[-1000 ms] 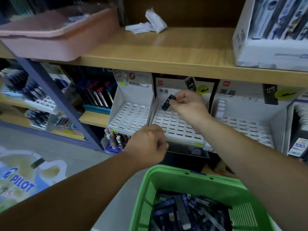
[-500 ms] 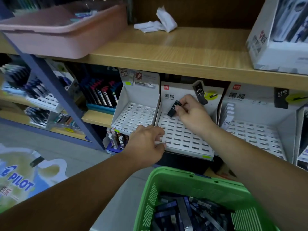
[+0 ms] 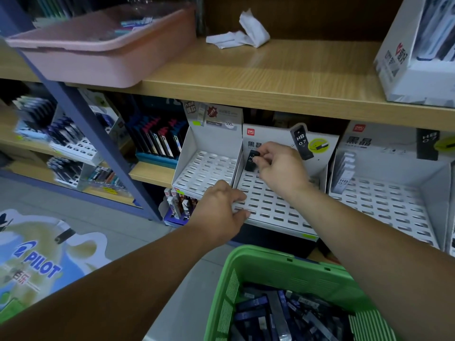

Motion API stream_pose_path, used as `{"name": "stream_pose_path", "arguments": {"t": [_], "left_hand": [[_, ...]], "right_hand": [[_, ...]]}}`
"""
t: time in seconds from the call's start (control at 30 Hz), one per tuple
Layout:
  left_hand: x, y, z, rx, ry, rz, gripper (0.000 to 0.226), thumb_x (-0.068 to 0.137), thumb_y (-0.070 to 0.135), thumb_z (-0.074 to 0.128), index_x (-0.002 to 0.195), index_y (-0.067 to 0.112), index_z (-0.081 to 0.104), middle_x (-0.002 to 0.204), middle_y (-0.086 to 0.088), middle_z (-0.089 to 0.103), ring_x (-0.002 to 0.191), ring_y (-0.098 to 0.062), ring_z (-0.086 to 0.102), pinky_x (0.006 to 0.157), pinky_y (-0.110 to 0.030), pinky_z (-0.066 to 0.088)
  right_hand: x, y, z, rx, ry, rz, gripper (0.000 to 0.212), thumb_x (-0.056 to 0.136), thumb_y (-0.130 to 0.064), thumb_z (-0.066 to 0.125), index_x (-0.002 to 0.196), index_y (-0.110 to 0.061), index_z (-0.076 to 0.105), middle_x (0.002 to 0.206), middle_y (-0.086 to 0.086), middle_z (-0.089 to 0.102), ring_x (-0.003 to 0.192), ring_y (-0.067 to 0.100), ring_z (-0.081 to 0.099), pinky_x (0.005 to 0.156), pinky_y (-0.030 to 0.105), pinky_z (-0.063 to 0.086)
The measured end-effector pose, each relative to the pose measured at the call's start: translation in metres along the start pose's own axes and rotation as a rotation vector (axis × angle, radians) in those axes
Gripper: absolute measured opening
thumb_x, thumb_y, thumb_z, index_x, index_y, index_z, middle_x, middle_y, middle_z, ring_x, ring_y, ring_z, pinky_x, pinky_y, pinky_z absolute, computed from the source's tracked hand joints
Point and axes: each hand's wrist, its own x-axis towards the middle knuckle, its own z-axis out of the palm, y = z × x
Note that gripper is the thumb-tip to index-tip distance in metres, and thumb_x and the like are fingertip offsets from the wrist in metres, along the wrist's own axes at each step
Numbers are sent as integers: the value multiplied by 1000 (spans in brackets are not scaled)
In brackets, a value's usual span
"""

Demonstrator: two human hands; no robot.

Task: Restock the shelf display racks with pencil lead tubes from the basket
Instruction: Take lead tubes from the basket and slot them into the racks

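My right hand [image 3: 278,166] pinches a black pencil lead tube [image 3: 251,160] and holds it upright at the back left corner of the middle white slotted rack [image 3: 275,205]. My left hand [image 3: 219,212] grips the front left corner of that rack, thumb under its edge. A similar white rack [image 3: 206,168] stands to the left and another white rack [image 3: 394,200] to the right, the latter with white HB tubes [image 3: 343,173] at its back left. A green basket [image 3: 290,271] below holds several dark lead tubes [image 3: 278,313].
A wooden shelf [image 3: 283,77] runs above the racks, with a pink tub [image 3: 98,52], crumpled white paper [image 3: 243,35] and a white product box [image 3: 416,50]. Pen displays [image 3: 157,141] fill the shelves to the left. A Pilot floor sign [image 3: 37,262] lies at lower left.
My right hand has lowered the black tube toward the back left of the middle rack. My left hand has moved forward from mid-air and taken hold of the rack's front corner.
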Motion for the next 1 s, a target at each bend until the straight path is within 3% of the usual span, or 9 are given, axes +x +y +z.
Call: {"name": "stream_pose_path", "arguments": {"t": [0.1,0.23,0.33,0.43,0.5,0.67,0.8,1.0], "left_hand": [[0,3,-2,-98,33,-96,57,86,38,83,136,23,62,116,4,49,93,-8,56,92,-26,52],[1,7,-2,-143,42,-128,62,83,37,86,137,25,60,109,6,48,83,1,50,87,-21,49],[2,8,-2,-170,45,-154,60,81,35,87,133,26,59,108,6,50,83,-1,52,86,-25,52],[2,8,-2,-183,39,-167,59,79,34,89,130,26,59,107,4,52,86,-7,54,87,-32,56],[2,8,-2,-177,33,-167,59,80,35,88,130,25,59,108,4,52,87,-7,55,87,-32,56],[1,11,-5,-136,19,-156,57,83,37,85,131,23,58,104,6,51,84,-8,53,80,-26,51],[-1,19,-12,-46,31,-117,44,86,39,81,120,19,62,107,1,59,90,-12,57,78,-22,43],[-23,46,-16,-38,-148,-72,20,84,35,83,80,20,71,71,8,67,65,-7,60,61,-22,48]], "right_hand": [[3,-1,2,-60,21,-2,3,91,-17,69,94,-16,71,79,2,71,75,26,67,70,43,59],[2,-1,3,-141,20,-38,10,92,-16,69,100,-14,74,87,6,74,83,29,69,75,44,59],[4,2,4,-39,12,102,2,89,-20,76,89,-22,76,87,2,75,83,23,71,79,43,61],[9,3,5,151,-1,329,22,84,-23,83,70,-31,68,80,0,75,76,21,74,78,47,63],[9,0,3,174,-25,377,24,84,-24,83,70,-33,66,76,-1,75,72,19,75,77,46,64],[-2,-9,-7,111,-40,286,16,79,-37,86,79,-25,76,76,-7,72,73,13,69,79,37,61],[-42,-21,-47,42,-73,142,32,87,-44,78,70,-18,70,56,-6,61,55,6,56,64,34,52],[-142,-30,-115,82,-430,64,44,91,-42,75,61,-12,64,54,14,59,47,12,47,51,28,41]]}}
